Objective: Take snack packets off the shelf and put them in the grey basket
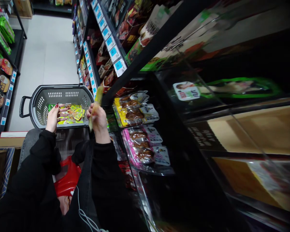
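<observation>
My right hand is closed around a blurred yellow-green snack packet, held upright at the right rim of the basket. With fingers stretched out and apart, my left hand reaches over the near left part of the shopping basket and holds nothing that I can see. The basket is grey and slotted, with a black handle at its left. Inside it lie several small yellow packets and some green wrapping, partly hidden by my left fingers.
On the black shelf to my right lie yellow-edged packs and pink-edged packs of brown food. A post and price-tagged shelves stand beyond. Cardboard boxes are at far right, a red bag below me, and the aisle floor ahead.
</observation>
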A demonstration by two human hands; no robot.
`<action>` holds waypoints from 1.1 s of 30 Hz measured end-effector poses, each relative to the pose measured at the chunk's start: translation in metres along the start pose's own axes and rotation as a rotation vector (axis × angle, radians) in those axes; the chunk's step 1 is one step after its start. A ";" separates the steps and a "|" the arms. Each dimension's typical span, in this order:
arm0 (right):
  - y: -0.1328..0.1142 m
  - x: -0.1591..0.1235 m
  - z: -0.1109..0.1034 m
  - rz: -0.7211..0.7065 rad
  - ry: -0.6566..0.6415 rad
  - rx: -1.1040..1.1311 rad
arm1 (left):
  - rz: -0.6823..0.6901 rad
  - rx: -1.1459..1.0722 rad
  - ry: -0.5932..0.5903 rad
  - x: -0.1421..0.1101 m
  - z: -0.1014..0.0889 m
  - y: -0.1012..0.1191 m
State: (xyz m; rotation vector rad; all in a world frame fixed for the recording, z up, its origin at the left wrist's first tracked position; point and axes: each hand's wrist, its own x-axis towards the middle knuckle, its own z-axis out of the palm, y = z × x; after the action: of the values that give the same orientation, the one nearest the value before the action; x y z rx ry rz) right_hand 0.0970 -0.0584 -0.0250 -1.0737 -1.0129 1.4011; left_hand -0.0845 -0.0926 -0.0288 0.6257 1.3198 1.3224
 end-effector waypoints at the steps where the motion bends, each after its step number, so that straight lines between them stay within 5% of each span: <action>1: -0.002 -0.002 -0.001 0.044 -0.072 0.107 | -0.001 -0.001 0.000 0.000 0.000 0.000; 6: -0.010 -0.011 -0.005 0.126 -0.199 0.512 | -0.022 -0.002 -0.003 -0.001 0.000 0.001; 12: -0.011 -0.011 -0.009 0.121 -0.181 0.529 | -0.048 -0.002 0.007 -0.002 0.002 0.004; 15: -0.010 -0.007 -0.009 0.140 -0.153 0.308 | -0.051 -0.003 0.011 -0.003 0.003 0.004; 20: -0.005 0.000 -0.009 -0.051 0.176 -0.226 | -0.041 0.001 0.019 -0.003 0.003 0.005; 24: -0.006 -0.003 -0.017 -0.103 0.305 -0.545 | -0.038 0.000 0.021 -0.002 0.002 0.004; 33: 0.007 0.018 -0.011 0.166 0.255 -1.023 | -0.034 0.009 0.012 -0.003 0.000 0.006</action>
State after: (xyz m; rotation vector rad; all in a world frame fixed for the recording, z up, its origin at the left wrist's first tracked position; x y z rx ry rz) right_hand 0.1054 -0.0404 -0.0365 -2.0470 -1.5082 0.7807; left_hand -0.0855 -0.0943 -0.0222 0.6000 1.3412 1.2946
